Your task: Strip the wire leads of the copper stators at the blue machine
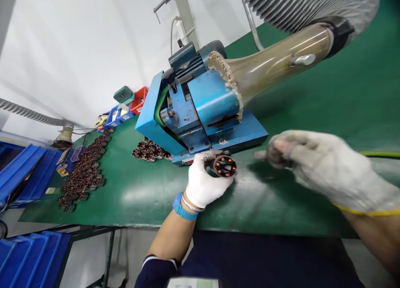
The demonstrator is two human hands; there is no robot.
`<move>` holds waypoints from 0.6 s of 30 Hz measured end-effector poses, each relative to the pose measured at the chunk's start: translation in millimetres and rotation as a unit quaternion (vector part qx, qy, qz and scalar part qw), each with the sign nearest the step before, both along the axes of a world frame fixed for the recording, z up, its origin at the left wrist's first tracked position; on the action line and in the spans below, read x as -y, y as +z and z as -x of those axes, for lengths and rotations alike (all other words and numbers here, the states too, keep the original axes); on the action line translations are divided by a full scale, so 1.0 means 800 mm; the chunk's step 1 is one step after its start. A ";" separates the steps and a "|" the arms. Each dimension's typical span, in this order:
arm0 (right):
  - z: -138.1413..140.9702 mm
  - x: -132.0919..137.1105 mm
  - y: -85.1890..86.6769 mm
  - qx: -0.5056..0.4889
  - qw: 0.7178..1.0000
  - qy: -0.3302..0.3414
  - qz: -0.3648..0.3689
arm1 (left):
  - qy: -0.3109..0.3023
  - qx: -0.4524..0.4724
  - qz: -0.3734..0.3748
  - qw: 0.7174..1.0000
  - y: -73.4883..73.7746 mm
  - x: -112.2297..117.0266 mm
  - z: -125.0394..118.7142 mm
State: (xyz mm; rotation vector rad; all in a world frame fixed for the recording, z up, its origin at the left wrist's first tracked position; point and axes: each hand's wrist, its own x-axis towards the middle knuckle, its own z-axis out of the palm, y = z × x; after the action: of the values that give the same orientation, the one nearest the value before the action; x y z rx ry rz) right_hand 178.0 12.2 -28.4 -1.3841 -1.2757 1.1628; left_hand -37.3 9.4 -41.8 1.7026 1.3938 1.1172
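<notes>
My left hand, in a white glove, is wrapped around a motor stator. The stator's open end, ringed with copper windings, points toward me just in front of the blue belt machine. To the right, over the green table, my right hand wears a greyer glove with a yellow cuff. Its fingers are closed on a dark round piece with a short tip pointing left. Motion blur hides what kind of thing that piece is.
Several stators are grouped left of the machine, and a long heap of stators lies farther left. A tan suction duct runs up from the machine. Blue trays stand at the left; a red bin is at the back.
</notes>
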 end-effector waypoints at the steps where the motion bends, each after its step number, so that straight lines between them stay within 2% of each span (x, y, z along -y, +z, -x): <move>1: -0.001 -0.001 0.000 -0.004 1.000 -0.029 -0.006 | 0.003 0.004 -0.005 1.000 0.001 -0.001 0.000; 2: 0.000 -0.001 0.001 0.016 0.999 -0.032 -0.022 | 0.002 0.005 -0.010 1.000 0.000 -0.001 0.000; 3: 0.002 0.000 0.001 0.053 0.998 -0.004 -0.043 | -0.003 0.004 -0.013 1.000 0.000 -0.001 0.001; 5: 0.007 0.001 0.001 0.121 0.985 0.094 -0.079 | -0.025 -0.010 -0.013 1.000 -0.001 0.000 0.003; 6: 0.009 0.001 -0.001 0.129 0.980 0.128 -0.084 | -0.037 -0.018 -0.010 0.999 -0.001 0.001 0.004; 7: 0.008 -0.001 -0.003 0.115 0.981 0.134 -0.076 | -0.046 -0.024 -0.006 0.999 -0.001 0.003 0.005; 9: 0.002 -0.006 -0.010 0.042 0.997 0.048 -0.035 | -0.042 -0.018 0.002 0.999 0.002 0.004 0.002; 11: -0.004 -0.009 -0.018 -0.029 0.997 -0.072 -0.002 | -0.004 0.002 0.011 1.000 0.007 0.003 -0.005; 12: -0.003 -0.008 -0.022 -0.049 0.994 -0.099 0.003 | 0.025 0.011 0.015 1.000 0.010 0.002 -0.010; 13: 0.000 -0.006 -0.026 -0.060 0.993 -0.101 -0.003 | 0.056 0.020 0.015 0.998 0.011 0.001 -0.016; 15: 0.017 0.001 -0.030 -0.064 0.997 -0.045 -0.030 | 0.104 0.039 0.014 0.994 0.012 -0.002 -0.027; 18: 0.053 0.009 -0.030 -0.061 0.994 -0.003 -0.087 | 0.106 0.099 0.022 0.989 0.008 -0.003 -0.040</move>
State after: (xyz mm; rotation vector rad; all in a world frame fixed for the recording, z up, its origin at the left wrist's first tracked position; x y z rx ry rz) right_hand 135.8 4.7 -52.2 -1.1721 -1.2541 1.0882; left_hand -4.9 11.8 -35.1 1.3944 1.4854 1.3238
